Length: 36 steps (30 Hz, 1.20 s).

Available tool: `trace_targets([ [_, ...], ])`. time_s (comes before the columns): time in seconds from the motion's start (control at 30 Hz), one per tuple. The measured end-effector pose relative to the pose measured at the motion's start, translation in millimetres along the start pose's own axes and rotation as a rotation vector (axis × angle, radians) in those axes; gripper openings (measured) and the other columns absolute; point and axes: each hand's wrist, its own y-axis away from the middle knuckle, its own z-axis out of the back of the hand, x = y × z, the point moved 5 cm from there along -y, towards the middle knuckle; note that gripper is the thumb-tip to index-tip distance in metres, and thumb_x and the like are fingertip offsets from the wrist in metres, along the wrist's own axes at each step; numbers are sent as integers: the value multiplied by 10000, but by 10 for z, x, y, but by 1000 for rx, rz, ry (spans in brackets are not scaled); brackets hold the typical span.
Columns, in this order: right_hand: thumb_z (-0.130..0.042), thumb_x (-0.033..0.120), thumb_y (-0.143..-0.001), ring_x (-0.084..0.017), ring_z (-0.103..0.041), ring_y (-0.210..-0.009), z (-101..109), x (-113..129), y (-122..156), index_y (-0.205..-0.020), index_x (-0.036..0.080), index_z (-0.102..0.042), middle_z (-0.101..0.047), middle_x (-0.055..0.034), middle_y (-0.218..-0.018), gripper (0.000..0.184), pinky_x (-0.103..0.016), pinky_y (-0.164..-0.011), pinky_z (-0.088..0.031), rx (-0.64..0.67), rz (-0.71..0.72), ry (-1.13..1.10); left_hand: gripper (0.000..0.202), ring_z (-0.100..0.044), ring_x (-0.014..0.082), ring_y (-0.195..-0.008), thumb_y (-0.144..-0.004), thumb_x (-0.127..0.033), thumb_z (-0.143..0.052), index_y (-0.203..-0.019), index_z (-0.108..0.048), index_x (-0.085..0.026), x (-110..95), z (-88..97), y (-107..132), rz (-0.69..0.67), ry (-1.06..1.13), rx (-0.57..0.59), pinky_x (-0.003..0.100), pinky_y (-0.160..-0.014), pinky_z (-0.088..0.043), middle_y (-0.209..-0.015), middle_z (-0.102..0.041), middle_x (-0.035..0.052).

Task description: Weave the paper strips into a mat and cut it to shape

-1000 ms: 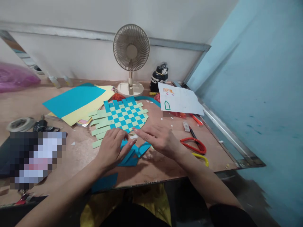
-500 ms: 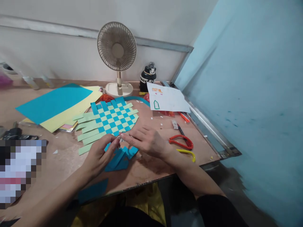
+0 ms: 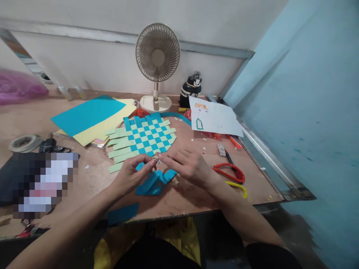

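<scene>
My left hand is closed in a pinch, thumb against forefinger, around something small and pale that I cannot make out. The fingertips of my right hand meet it at the same spot, pressed together there. Both hands are just above the near edge of a woven paper mat, a checkerboard of blue and pale green strips lying on the table. Loose pale green strip ends stick out at its left. Folded blue paper strips show below my hands, partly covered by them.
A fan and a black bottle stand at the back. Blue sheet and tape roll are left. To the right lie a drawing, an eraser, red-handled scissors and a yellow handle.
The view has turned left, so everything appears further right and the tape roll has come into sight. My hands stay together at the mat's near edge, fingers barely changed.
</scene>
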Motion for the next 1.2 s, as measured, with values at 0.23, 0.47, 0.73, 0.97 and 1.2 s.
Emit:
trace_targets([
  [0.23,-497,115,-974,-184,-691,-959,-56,-97,117,-1349,174,-578,-742,-90,-1094,389,-305,-780,-549,78,-187,-302,244,-590,149,-738,-950,-357,-577,-772,-657,-211,-53,-45,-2,-46,-93,5,274,-736,-468,-759,-617,4],
  [0.47,-485,123,-971,-176,-649,-1188,-182,-71,335,-1394,236,-552,-685,-99,-1295,442,-334,-989,-540,104,-388,-703,291,-626,229,-1090,-909,-466,-642,-767,-672,-213,87,-212,52,210,264,193,383,-980,-473,-1078,-679,58],
  [0.73,-614,318,-933,-250,-593,-1251,175,-69,771,-1431,175,-492,-636,-156,-1350,532,-452,-1035,-509,131,-592,-438,323,-708,213,-862,-802,-502,-761,-801,-659,-195,190,-360,181,505,433,288,357,-823,-563,-887,-729,47],
  [0.97,-621,316,-829,-308,-635,-1090,618,-371,1734,-1315,175,-598,-665,-157,-1183,506,-402,-892,-497,843,-1015,-131,278,-712,228,-974,-820,-455,-762,-855,-660,-199,235,-427,192,550,590,242,382,-914,-569,-985,-739,56],
  [1.2,-612,423,-811,-319,-659,-933,420,-469,1737,-1058,127,-643,-700,-183,-1009,386,-354,-742,-411,1055,-954,-30,287,-700,197,-842,-756,-371,-813,-753,-600,-179,158,-387,164,581,664,232,296,-664,-607,-880,-694,41],
])
